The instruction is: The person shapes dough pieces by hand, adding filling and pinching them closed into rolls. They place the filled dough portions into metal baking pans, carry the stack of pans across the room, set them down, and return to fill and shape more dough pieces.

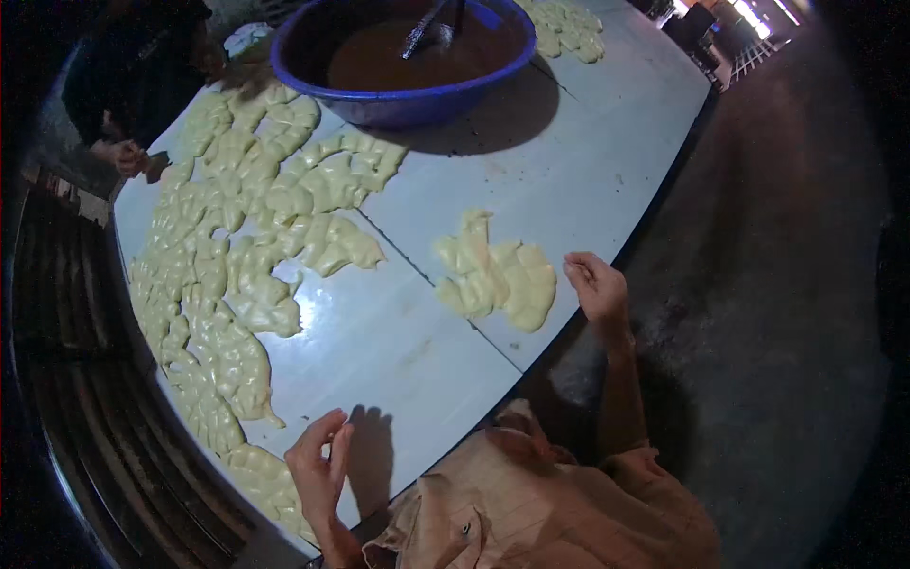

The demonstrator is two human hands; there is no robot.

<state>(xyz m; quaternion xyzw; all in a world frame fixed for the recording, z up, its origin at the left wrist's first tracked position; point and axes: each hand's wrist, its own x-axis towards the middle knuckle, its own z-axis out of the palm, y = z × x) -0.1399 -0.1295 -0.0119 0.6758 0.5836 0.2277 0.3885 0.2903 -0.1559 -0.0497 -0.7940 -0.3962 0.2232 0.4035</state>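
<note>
My left hand (318,465) hovers over the near left part of the table, casting a shadow on the white top. Its fingers are loosely bent and apart, with nothing in them. A sheet of pale yellow, dough-like pieces (232,261) spreads along the left side, close to that hand. My right hand (601,292) is raised by the table's right edge, fingers half curled and slightly apart, holding nothing that I can see. Beside it lies a separate pale yellow dough-like clump (498,270), not touched by the hand.
A large blue basin (408,100) of brown liquid stands at the far side, a metal utensil (422,33) leaning in it. More pale pieces (566,28) lie behind it. Another person's hand (128,158) is at the far left edge. Dark slats (104,417) run along the left.
</note>
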